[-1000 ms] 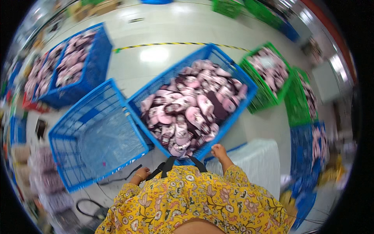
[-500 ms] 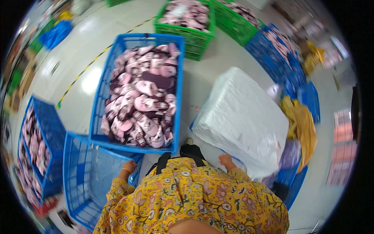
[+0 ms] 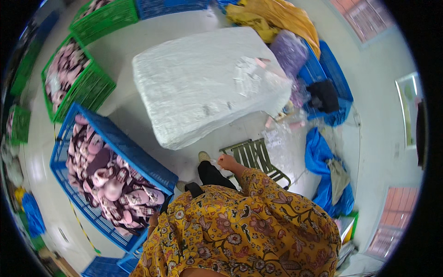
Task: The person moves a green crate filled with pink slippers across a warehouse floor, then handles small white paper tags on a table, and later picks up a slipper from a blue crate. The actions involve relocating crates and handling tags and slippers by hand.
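1. Head view: a person in a yellow floral top (image 3: 244, 231) stands on a pale floor (image 3: 124, 55); one light shoe (image 3: 203, 156) shows clearly below the dark trousers.
2. Right hand (image 3: 226, 162): out in front of the body, fingers curled in toward the palm. Whether anything small or clear is pinched in them cannot be told.
3. Left hand (image 3: 152, 219): mostly hidden beside the sleeve, at the near end of the blue crate. State of its fingers, and any contact with the crate, cannot be determined.
4. Blue crate (image 3: 124, 141): stands at the person's left, filled with a loose heap of pink and dark slippers (image 3: 113, 187) lying at mixed angles, some soles uppermost.
5. Green folding stool (image 3: 253, 155): slatted, just beside the right hand and forearm, partly covered by the top.
6. White wrapped block (image 3: 207, 83): large, on the floor ahead of the right hand and apart from it.
7. Green crate (image 3: 87, 90): beyond the blue crate, also holding pink and dark pieces.
8. Far right: yellow sheeting (image 3: 295, 18) and a purple bundle (image 3: 288, 53) beyond the block; a crumpled blue sheet (image 3: 323, 171) lies nearer, right of the stool.
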The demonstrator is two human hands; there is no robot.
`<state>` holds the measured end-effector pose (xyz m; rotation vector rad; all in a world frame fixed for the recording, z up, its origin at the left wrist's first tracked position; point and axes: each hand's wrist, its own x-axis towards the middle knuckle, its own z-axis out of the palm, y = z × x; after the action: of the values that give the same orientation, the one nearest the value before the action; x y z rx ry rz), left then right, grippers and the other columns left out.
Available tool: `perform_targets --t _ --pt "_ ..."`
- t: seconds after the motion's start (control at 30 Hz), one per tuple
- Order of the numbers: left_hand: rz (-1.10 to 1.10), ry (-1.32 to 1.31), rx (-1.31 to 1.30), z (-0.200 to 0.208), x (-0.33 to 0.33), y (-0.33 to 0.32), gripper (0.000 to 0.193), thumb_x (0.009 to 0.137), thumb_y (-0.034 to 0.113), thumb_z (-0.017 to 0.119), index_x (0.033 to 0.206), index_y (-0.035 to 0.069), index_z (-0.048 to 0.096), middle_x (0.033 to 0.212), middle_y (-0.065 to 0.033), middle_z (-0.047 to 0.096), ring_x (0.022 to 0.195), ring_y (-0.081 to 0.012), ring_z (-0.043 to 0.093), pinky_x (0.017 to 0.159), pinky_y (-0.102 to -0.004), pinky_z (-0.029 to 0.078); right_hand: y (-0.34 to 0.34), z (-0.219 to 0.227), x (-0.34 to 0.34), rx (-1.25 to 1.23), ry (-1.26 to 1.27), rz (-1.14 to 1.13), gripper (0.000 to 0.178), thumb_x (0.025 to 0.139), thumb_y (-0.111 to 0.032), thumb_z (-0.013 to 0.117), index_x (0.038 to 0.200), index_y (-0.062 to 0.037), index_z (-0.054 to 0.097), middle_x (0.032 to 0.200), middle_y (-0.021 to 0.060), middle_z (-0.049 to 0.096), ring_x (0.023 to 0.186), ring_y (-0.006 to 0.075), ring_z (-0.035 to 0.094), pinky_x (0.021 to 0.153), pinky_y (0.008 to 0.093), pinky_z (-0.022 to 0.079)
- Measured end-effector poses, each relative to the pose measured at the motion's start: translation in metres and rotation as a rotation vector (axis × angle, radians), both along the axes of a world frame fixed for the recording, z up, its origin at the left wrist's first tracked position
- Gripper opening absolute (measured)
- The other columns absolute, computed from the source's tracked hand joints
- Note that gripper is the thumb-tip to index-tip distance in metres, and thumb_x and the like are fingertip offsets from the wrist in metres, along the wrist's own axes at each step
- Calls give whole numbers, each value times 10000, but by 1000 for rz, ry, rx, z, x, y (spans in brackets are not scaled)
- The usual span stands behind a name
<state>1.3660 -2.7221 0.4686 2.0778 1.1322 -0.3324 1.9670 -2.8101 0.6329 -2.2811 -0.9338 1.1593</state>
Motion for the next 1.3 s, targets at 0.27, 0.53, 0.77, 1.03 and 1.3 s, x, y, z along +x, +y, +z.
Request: perform_targets --t 0.27,0.53,0.77,1.03,1.3 --pt "-144 -81 -135 22 144 133 244 886 250 489 1047 105 600 1001 -72 631 842 -221 609 685 -314 479 -91 -31 100 79 -696 371 260 707 -305 560 615 -70 623 691 116 627 720 310 599 665 406 481" --pt "-617 -137 -82 -12 223 211 301 897 261 453 1161 139 532 1068 -99 597 849 -293 591 673 -366 476 -135 -13 72 -267 -41 -517 306 752 -315 531 792 -32 639 919 199 609 851 381 565 743 465 455" --pt "-646 312 -182 113 360 246 321 823 306 520 1075 118 587 974 -121 627 843 -332 599 756 -413 480 -192 6 -22 -208 -244 -606 257 759 -260 546 618 -50 590 595 94 586 525 221 566 520 371 466" --pt "-975 231 9 139 494 336 327 754 334 582 947 72 621 932 -135 637 875 -314 602 775 -401 476 -192 -34 -84 -247 -21 -887 110 673 -175 632 722 -83 596 713 89 592 730 269 573 597 397 491" --pt "-1345 30 -72 165 626 238 221 781 263 562 922 102 615 961 -129 608 924 -295 574 785 -362 472 -206 -79 -111 47 -260 -1203 190 778 -234 568 738 -48 565 631 49 575 512 149 576 460 278 460"
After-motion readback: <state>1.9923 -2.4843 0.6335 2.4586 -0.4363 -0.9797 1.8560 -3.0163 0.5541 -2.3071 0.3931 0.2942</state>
